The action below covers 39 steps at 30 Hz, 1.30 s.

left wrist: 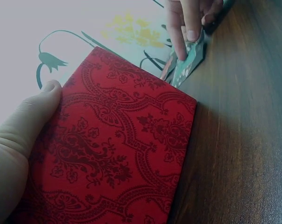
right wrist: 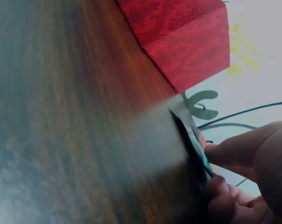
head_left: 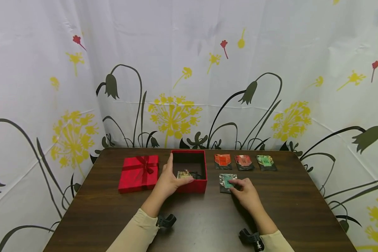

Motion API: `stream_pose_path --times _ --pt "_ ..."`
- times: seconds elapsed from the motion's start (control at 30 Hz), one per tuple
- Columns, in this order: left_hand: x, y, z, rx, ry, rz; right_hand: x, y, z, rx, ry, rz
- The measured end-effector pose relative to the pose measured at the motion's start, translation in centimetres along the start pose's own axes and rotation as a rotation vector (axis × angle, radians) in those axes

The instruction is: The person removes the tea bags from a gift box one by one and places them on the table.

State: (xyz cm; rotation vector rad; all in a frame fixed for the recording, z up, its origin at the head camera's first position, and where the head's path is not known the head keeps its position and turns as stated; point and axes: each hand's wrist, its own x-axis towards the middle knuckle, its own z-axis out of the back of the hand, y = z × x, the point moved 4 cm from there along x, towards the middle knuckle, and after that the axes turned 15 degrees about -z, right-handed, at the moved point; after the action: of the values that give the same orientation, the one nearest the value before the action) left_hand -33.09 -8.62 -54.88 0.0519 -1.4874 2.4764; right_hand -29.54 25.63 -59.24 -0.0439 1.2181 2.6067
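Observation:
A red box (head_left: pixel 193 188), open at the top with a dark inside, stands near the middle of the table. My left hand (head_left: pixel 167 182) holds its front left corner, the thumb across the front rim and the fingers along the left side. Inside lies a small yellowish packet (head_left: pixel 183 174), partly hidden by the thumb, beside something dark. To the right of the box, my right hand (head_left: pixel 247 196) pinches the right edge of a flat packet with a teal label (head_left: pixel 224 177). Its thumb is on top and its fingertips are at the edge in the right wrist view.
A red lid (head_left: pixel 138 176) with a ribbon bow lies left of the box. Behind the held packet, an orange packet (head_left: pixel 223 161), a red packet (head_left: pixel 244 162) and a green packet (head_left: pixel 266 162) lie in a row. A flowered curtain (head_left: pixel 189 77) hangs behind the table.

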Motion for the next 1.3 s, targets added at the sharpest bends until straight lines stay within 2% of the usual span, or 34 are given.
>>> stream_pose_path --times 0.17,0.37,0.93,1.3 --pt "-0.02 -0.01 0.04 0.015 0.004 -0.002 -0.41 0.47 -0.04 -0.048 -0.029 0.049" --pt "-0.08 -0.16 -0.04 0.006 0.005 -0.010 -0.46 0.58 -0.16 -0.075 0.000 0.049" --pt "0.11 -0.14 -0.02 0.004 0.008 0.012 -0.05 0.34 -0.11 -0.040 0.035 0.046" --pt "0.09 -0.18 0.03 0.009 0.006 0.002 0.10 0.21 -0.16 -0.022 0.044 0.060"
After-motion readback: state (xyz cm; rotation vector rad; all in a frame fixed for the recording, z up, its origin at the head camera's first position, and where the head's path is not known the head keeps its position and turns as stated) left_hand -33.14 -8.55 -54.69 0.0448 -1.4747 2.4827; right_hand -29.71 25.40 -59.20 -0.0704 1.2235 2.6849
